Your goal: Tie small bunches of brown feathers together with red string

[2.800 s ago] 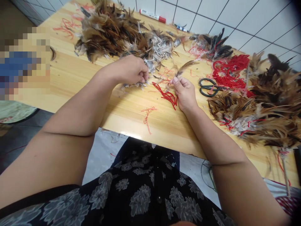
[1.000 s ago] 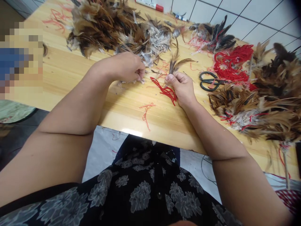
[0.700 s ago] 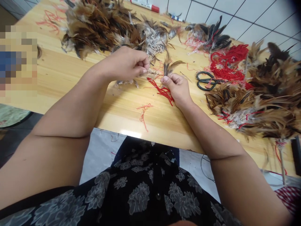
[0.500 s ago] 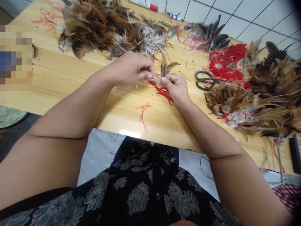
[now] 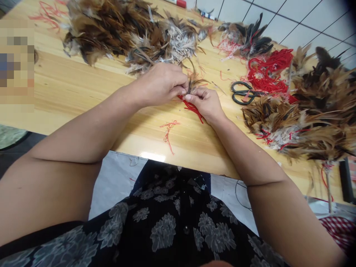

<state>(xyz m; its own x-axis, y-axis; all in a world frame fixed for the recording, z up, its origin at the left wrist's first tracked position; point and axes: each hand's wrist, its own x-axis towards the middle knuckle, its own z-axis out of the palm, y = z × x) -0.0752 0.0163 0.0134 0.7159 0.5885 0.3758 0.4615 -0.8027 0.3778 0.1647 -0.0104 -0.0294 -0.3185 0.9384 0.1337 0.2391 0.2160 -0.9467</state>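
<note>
Both my hands meet over the table around a small bunch of brown and dark feathers [image 5: 197, 82]. My right hand [image 5: 206, 102] pinches the bunch low down, between thumb and bent fingers. Close against it from the left, my left hand [image 5: 172, 82] has thumb and fingertips pressed together at the base of the same feathers. Its fingers hide the exact grip. Red strings [image 5: 191, 105] lie on the wood right below my fingertips, partly under the right hand. Nearer to me rests a thin tangle of light red thread [image 5: 167, 134].
A large feather pile [image 5: 111, 31] covers the back left. To the right are black-handled scissors [image 5: 242, 92], a red string heap [image 5: 268, 72] and tied feather bundles [image 5: 303, 126]. More dark feathers [image 5: 256, 39] lie by the tiled wall [image 5: 278, 18]. The table edge [image 5: 167, 160] runs before me.
My left hand has shifted right and closed in on the feathers beside my right hand. The bunch has tipped lower and is more covered. The view has moved slightly.
</note>
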